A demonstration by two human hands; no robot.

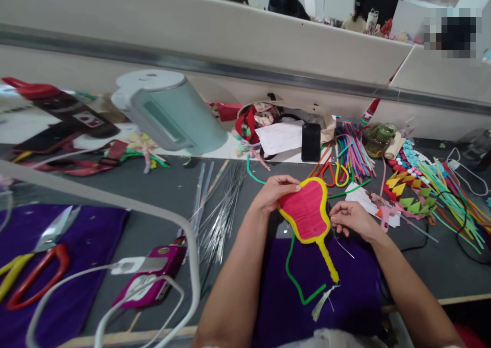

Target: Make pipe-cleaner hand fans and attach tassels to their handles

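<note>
"Both are gripping something?"

"The left hand [282, 190] pinches the flat pink fan with fuzzy yellow border [306, 211], above the dark purple cloth [282, 309]. The right hand [353, 219] is curled beside its edge; whether it grips the thin pale wire [346, 248], I cannot tell."
</note>
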